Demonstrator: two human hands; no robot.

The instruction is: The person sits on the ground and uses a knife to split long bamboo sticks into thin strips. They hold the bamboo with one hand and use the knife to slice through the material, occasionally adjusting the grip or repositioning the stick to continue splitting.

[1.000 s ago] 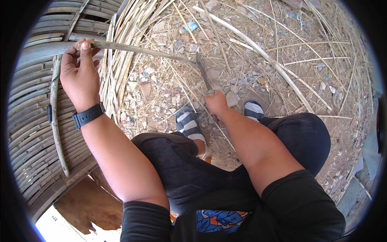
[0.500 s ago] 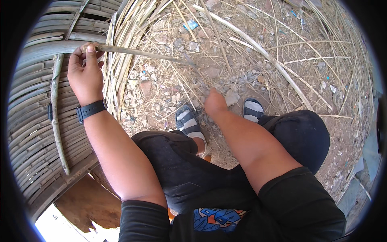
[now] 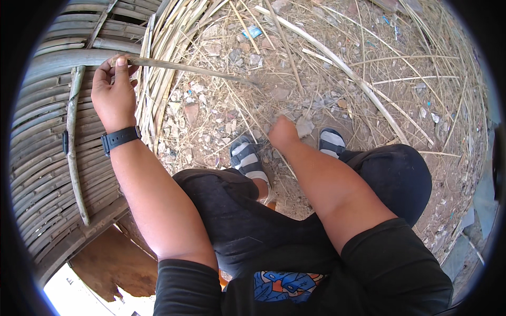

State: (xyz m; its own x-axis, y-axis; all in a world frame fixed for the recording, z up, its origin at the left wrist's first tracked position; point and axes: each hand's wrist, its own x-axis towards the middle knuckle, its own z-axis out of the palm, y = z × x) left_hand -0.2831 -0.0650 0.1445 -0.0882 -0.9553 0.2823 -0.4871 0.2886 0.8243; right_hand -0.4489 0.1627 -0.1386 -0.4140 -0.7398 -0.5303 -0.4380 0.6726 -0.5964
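Note:
Between the thumb and fingers of my left hand [image 3: 115, 95] is one end of a long, flat bamboo strip [image 3: 184, 67]. The strip reaches right across the view, and its far end fades against the ground. My right hand [image 3: 283, 132] is closed in a fist low between my feet, just in front of the sandals. Whatever the fist may hold is hidden, as its fingers face away. The fist and the strip's visible end are apart.
A slatted bamboo panel [image 3: 47, 137] with a thin pole [image 3: 73, 147] stands at the left. Beside it lies a bundle of split bamboo strips [image 3: 158, 68]. Stones, straw and a long pale cane [image 3: 337, 60] cover the ground. My sandalled feet [image 3: 246, 157] flank the work spot.
My left hand and the strip have shifted very slightly right. The right fist stays almost in place, and the view has moved a little.

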